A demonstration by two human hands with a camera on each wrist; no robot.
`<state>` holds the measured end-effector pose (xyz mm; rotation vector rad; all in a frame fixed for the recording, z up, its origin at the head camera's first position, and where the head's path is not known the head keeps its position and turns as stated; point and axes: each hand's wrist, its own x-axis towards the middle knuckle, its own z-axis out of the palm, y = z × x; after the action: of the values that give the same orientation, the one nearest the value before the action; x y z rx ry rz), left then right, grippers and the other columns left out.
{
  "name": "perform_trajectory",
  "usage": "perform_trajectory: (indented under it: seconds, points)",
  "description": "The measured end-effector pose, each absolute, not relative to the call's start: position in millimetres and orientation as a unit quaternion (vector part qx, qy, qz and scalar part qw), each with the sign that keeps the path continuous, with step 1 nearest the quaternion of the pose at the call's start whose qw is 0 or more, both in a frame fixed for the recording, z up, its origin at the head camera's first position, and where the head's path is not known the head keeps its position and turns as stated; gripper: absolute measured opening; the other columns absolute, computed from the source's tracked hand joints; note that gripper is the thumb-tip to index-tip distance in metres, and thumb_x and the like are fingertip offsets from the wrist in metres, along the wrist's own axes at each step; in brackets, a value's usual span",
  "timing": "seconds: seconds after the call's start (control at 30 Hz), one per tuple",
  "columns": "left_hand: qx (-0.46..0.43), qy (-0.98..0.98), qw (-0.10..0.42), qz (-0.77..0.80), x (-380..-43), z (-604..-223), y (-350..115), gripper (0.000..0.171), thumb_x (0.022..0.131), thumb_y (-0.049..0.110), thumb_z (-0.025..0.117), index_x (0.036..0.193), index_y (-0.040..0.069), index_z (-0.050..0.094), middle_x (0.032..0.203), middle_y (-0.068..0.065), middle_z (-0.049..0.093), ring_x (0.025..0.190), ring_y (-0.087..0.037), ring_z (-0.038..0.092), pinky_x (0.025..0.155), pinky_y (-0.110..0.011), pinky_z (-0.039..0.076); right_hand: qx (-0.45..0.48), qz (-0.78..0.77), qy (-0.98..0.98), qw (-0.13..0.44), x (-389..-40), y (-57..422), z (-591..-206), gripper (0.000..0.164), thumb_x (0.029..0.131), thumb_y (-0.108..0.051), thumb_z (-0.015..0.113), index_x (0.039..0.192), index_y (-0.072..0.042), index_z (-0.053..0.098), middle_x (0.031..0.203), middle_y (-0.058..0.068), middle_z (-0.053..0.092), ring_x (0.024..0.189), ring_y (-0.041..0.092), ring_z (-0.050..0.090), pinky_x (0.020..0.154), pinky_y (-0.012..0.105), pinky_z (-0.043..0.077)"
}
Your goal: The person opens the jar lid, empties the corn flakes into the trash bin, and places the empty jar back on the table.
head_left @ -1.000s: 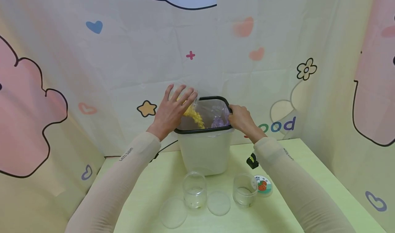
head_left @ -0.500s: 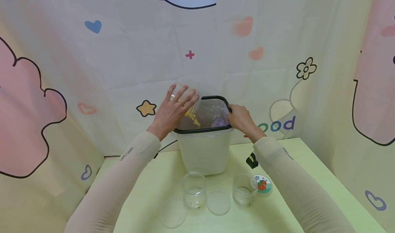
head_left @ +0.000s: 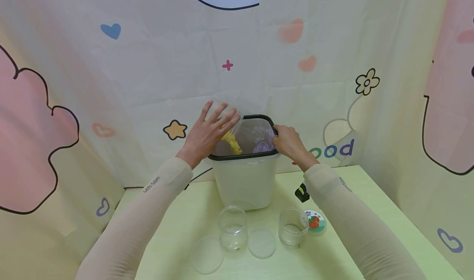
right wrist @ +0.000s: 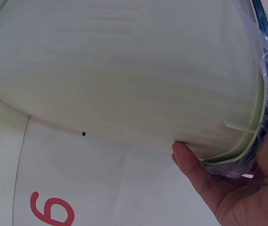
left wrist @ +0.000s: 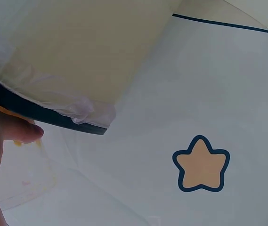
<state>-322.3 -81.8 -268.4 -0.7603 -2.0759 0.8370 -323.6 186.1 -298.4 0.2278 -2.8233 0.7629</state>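
My left hand (head_left: 206, 132) holds a clear plastic jar (head_left: 238, 122) tipped over a trash bin (head_left: 246, 185), fingers spread across its side. Yellow pieces (head_left: 233, 143) slide from the jar's mouth into the bin; their exact kind is too small to make out. In the left wrist view the thumb (left wrist: 23, 131) lies against the jar, beside the bin's dark rim (left wrist: 44, 115). My right hand (head_left: 289, 141) grips the right side of the black rim, its thumb (right wrist: 188, 157) on the bin's outer wall. A purplish liner bag (head_left: 262, 147) shows inside the bin.
Two clear jars (head_left: 233, 230) stand in front of the bin on the pale green table (head_left: 170, 226). Two clear round lids (head_left: 208, 255) lie beside them. A lid with a tomato label (head_left: 315, 222) and a small black item (head_left: 302, 193) lie near the right sleeve.
The jar in my left hand has tipped slightly further, and the fingers have shifted a little right. The falling yellow stream thinned, then a clump came out. My right hand stays on the rim.
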Motion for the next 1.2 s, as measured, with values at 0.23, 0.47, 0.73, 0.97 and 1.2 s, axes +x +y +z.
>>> perform_trajectory:
  seconds: [0.23,0.47,0.73,0.97,1.2]
  points:
    - [-0.300,-0.810,0.373,0.338,-321,-266,-82,0.109,0.078,0.023,0.079,0.159,0.023,0.006,0.166,-0.001,0.014,0.153,-0.027,0.012,0.124,-0.057,-0.001,0.079,0.256,-0.958,0.104,-323,186,-299,0.055,0.093,-0.005,0.038,0.147,0.004,0.039,0.144,0.026,0.049,0.117,0.037,0.058,0.093,0.046,0.049]
    - [-0.304,-0.798,0.381,0.354,-322,-264,-83,0.111,0.076,0.024,0.081,0.159,0.024,0.007,0.165,0.000,0.016,0.154,-0.027,0.011,0.124,-0.057,0.000,0.078,0.260,-0.957,0.103,-325,186,-299,0.055,0.093,-0.006,0.038,0.147,0.003,0.039,0.145,0.025,0.049,0.119,0.037,0.057,0.093,0.046,0.049]
    - [-0.308,-0.784,0.380,0.382,-321,-261,-83,0.115,0.073,0.030,0.083,0.159,0.025,0.006,0.165,0.000,0.014,0.154,-0.027,0.009,0.124,-0.056,-0.001,0.080,0.264,-0.955,0.105,-325,187,-300,0.056,0.091,-0.006,0.039,0.147,0.003,0.040,0.144,0.025,0.050,0.119,0.038,0.057,0.094,0.047,0.049]
    - [-0.312,-0.779,0.362,0.408,-320,-259,-82,0.117,0.074,0.030,0.083,0.159,0.025,0.002,0.166,0.000,0.008,0.154,-0.028,0.004,0.123,-0.057,-0.006,0.081,0.268,-0.954,0.105,-324,187,-300,0.056,0.092,-0.006,0.039,0.147,0.003,0.040,0.143,0.026,0.050,0.112,0.036,0.058,0.090,0.045,0.049]
    - [-0.312,-0.772,0.353,0.428,-319,-257,-81,0.120,0.073,0.033,0.084,0.159,0.026,0.001,0.167,0.000,0.005,0.155,-0.028,0.002,0.123,-0.058,-0.006,0.083,0.261,-0.956,0.105,-324,187,-299,0.056,0.092,-0.005,0.038,0.147,0.003,0.039,0.144,0.026,0.049,0.118,0.038,0.057,0.093,0.046,0.048]
